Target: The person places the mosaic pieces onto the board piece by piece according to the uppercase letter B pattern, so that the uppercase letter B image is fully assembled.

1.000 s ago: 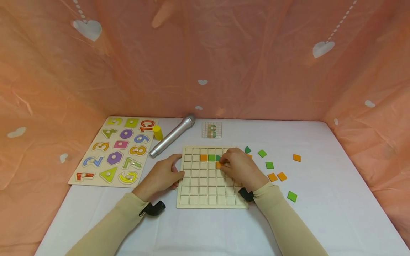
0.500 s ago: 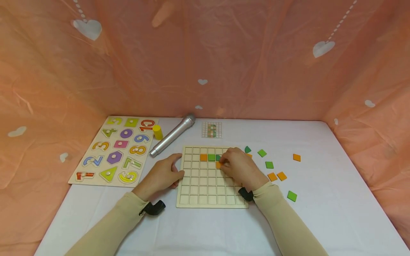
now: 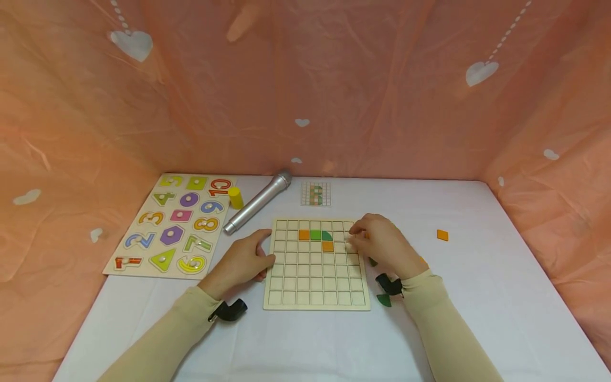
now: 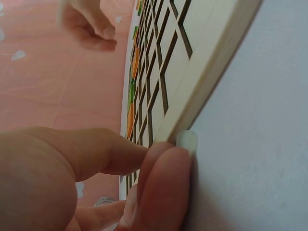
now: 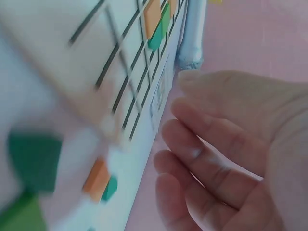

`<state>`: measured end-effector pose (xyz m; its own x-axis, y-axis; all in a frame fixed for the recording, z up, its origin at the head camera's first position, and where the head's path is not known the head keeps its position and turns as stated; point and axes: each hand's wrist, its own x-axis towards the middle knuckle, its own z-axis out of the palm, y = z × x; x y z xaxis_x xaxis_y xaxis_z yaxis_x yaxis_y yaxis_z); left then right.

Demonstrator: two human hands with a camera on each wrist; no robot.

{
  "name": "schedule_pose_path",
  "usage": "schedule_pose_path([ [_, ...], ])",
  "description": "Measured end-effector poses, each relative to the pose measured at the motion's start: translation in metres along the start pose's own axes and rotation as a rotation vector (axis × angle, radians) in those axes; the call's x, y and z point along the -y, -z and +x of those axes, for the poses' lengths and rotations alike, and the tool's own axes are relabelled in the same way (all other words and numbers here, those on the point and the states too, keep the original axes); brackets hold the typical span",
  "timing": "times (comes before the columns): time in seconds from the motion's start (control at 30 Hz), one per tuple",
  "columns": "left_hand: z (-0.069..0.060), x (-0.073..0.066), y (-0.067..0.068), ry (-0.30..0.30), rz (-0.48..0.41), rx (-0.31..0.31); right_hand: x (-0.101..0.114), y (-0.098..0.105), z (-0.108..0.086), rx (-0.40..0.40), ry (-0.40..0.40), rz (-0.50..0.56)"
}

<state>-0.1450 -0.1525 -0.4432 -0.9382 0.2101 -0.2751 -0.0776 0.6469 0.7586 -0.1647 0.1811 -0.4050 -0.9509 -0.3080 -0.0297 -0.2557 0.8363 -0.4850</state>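
A pale wooden grid board (image 3: pixel 305 284) lies in front of me. Its upper cells hold an orange square tile (image 3: pixel 304 235), a green square tile (image 3: pixel 315 235) and a dark green quarter-round tile (image 3: pixel 326 235), with another orange tile (image 3: pixel 328 246) under the last. My left hand (image 3: pixel 241 261) holds the board's left edge, thumb and fingers against it in the left wrist view. Above the board's right edge is my right hand (image 3: pixel 380 244), fingers loosely bent, with nothing between them in the right wrist view. It hides several loose tiles, some of which show in the right wrist view.
A number-and-shape puzzle board (image 3: pixel 155 224) lies at the left, beside a yellow cylinder (image 3: pixel 235 198) and a silver microphone (image 3: pixel 258 203). A small pattern card (image 3: pixel 316 194) lies behind the grid board. Loose at the right are an orange tile (image 3: pixel 442 235) and a dark green tile (image 3: pixel 384 300).
My right hand has moved right, off the dark green quarter-round tile, which now shows fully in its cell. Its arm now covers loose tiles on the right. The left hand has stayed put.
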Motion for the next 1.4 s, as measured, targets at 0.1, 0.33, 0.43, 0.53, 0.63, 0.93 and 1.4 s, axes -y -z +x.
schedule_pose_path([
  [0.1, -0.001, 0.0, 0.0, 0.006, -0.011, 0.001, -0.008, 0.007, -0.009, 0.01, -0.023, -0.007],
  [0.33, -0.001, 0.001, 0.001, 0.002, -0.011, -0.005, -0.026, 0.013, -0.033, 0.025, -0.083, -0.031],
  [0.43, -0.002, 0.001, 0.003, 0.005, -0.014, -0.005, -0.031, 0.013, -0.041, 0.027, -0.099, -0.028],
  [0.53, -0.003, 0.001, 0.004, 0.005, -0.018, -0.006, -0.035, 0.011, -0.046, 0.026, -0.1, -0.019],
  [0.63, -0.003, 0.001, 0.004, 0.005, -0.02, -0.007, -0.037, 0.009, -0.048, 0.025, -0.084, -0.016],
  [0.93, -0.003, 0.001, 0.002, 0.01, -0.02, -0.008, -0.039, 0.0, -0.045, 0.052, -0.005, -0.073],
  [1.4, 0.001, 0.001, -0.001, -0.004, 0.005, -0.01, -0.044, -0.002, -0.041, 0.063, 0.033, -0.107],
])
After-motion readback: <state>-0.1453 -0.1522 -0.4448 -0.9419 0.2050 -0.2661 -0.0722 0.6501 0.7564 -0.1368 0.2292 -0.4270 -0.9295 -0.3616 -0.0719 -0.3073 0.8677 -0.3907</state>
